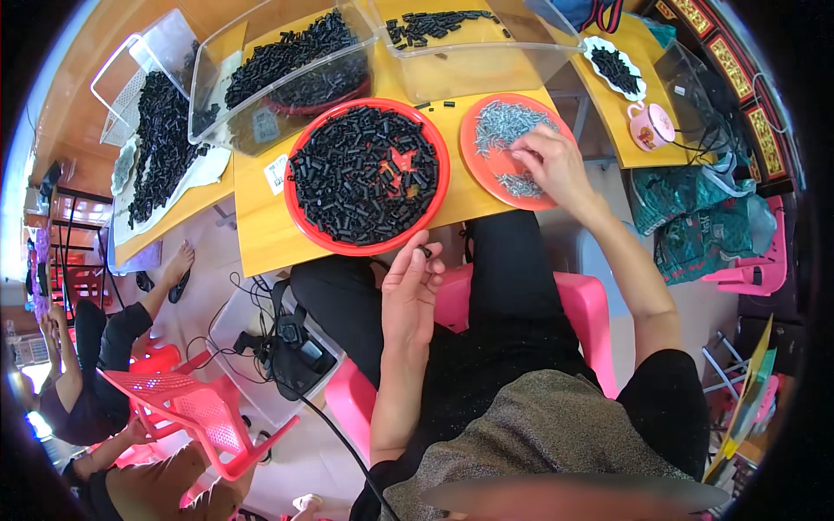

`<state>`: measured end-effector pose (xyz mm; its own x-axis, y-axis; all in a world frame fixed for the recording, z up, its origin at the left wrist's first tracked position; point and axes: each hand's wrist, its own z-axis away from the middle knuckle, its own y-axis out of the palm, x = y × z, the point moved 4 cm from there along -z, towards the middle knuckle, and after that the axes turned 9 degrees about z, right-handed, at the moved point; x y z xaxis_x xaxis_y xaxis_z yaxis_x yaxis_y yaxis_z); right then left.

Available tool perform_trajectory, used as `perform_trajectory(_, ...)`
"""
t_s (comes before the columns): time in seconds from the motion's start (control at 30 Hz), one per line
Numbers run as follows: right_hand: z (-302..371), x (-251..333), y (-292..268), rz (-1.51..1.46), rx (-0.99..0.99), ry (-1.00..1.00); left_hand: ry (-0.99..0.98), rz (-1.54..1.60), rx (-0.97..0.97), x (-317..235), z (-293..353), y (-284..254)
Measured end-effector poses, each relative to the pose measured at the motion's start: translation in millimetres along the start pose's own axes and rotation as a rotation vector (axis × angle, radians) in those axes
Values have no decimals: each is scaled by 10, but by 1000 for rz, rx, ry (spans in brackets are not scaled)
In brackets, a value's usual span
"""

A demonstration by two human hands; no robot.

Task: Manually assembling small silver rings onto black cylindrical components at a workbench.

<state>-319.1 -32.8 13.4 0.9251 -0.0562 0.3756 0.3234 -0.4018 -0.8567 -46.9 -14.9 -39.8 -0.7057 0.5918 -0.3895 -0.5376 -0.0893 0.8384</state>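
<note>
My left hand (412,285) is raised just below the near rim of a red basin (441,187). Its thumb and fingers pinch a small black tube-like piece (424,252). The basin is heaped with similar short black pieces (356,178), and some of its red bottom shows through. To the right, my right hand (556,169) reaches onto an orange-red plate (473,165) of small silvery screws (508,124). The fingertips are drawn together among the screws. What they hold, if anything, is too small to make out.
Clear plastic bins (282,82) of black pieces stand at the back of the yellow table (265,226). More lie on a white sheet (191,187) at left. A pink mug (650,127) and white dish (640,89) sit at right. Other people sit at lower left by a pink chair (195,408).
</note>
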Motion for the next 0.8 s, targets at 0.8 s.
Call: perform_trajectory(0.8, 486, 1317, 45, -689, 304, 63, -9, 163, 84, -34, -13, -29)
